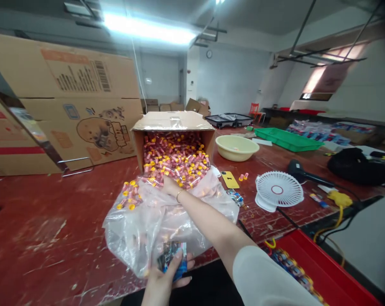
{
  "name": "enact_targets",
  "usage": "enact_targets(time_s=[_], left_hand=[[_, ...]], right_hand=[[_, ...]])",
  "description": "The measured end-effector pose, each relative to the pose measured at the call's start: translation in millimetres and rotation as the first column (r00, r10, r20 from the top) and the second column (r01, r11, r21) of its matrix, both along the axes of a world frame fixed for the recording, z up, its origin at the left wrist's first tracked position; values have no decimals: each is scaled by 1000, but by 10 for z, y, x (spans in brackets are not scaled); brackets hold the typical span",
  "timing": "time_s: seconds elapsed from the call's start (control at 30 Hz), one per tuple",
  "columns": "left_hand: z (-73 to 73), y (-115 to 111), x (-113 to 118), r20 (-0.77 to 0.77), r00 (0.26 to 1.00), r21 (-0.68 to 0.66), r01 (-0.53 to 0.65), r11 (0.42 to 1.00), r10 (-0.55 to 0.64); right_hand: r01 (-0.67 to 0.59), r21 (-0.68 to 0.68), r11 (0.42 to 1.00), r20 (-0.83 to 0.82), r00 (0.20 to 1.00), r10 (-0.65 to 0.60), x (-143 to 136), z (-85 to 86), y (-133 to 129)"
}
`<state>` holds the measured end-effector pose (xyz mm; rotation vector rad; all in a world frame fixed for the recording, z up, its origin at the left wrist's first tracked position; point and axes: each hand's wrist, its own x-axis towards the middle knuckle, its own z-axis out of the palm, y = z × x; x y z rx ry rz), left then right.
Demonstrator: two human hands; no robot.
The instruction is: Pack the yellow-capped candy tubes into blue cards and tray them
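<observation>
Looks like the picking step from my end: left hand point(165, 275) clamped on a packet point(178, 251), right hand point(170, 186) at the tubes point(182, 163) spilling from the box point(169, 120), can't tell its fingers, next probably needs a light pinch.

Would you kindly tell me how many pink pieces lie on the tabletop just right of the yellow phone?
2: one pink piece on the left, nearer the phone; the other pink piece on the right.

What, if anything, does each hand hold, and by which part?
Left hand: printed packet, thumb across its front. Right hand: at the pink pieces; any hold cannot be told.
</observation>
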<state>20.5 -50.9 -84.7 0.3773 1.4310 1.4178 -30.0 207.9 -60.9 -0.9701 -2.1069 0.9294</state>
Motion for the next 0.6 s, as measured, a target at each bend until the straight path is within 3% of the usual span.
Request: enact_targets(time_s=[0.1, 0.23, 0.43, 0.53, 0.6], left_hand=[[40, -17, -27, 37, 999, 11, 3, 1000, -3], [29, 13, 9, 79, 997, 25, 18, 1000, -20], [-38, 80, 107, 106, 991, 64, 70, 996, -77], [-64, 91, 194, 110, 987, 98, 110, 989, -120], [-70, 101, 258, 71, 983, 83, 162, 983, -168]], right_hand=[[-2, -78, 997, -29, 1000, 0, 131, -34, 21], [-45, -122, 992, -147, 989, 26, 706, 47, -117], [-194, -256, 947, -348, 932, 97, 1710, 142, -778], [-217, -324, 921, -461, 886, 46, 2004, 104, -1065], [-177, -286, 942, -432, 901, 38, 2119, 99, -1191]])
